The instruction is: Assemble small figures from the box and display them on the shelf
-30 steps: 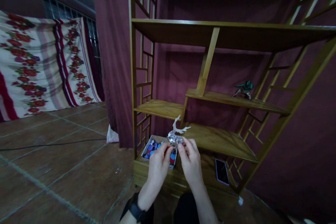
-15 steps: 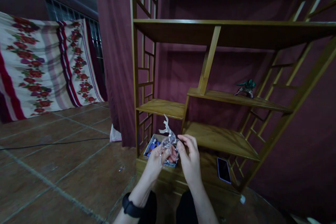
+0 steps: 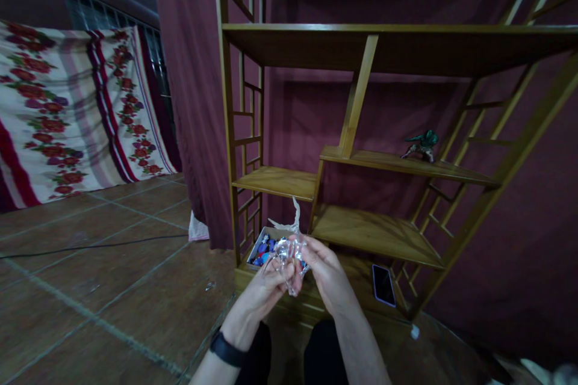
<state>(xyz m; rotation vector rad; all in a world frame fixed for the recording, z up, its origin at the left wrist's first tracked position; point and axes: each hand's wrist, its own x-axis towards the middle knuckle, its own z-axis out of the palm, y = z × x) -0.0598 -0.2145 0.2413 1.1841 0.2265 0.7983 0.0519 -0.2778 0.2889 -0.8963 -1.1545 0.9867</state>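
Figurine (image 3: 289, 245), clear with antler-like prongs, is between both hands: the left hand (image 3: 270, 284) grips it from below, the right hand (image 3: 326, 267) pinches its side. Beyond the left hand, a box (image 3: 277, 231) holds blue and purple pieces (image 3: 265, 247).

Dark phone (image 3: 383, 285) lying flat; floral cloth (image 3: 81, 117) hanging.

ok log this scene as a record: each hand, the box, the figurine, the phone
left hand: holding a clear, shiny piece with pale prongs
right hand: touching the same piece
box: open, small blue items inside, partly hidden behind the hands
figurine: greenish, on a shelf board at right
phone: lying flat, right of the hands
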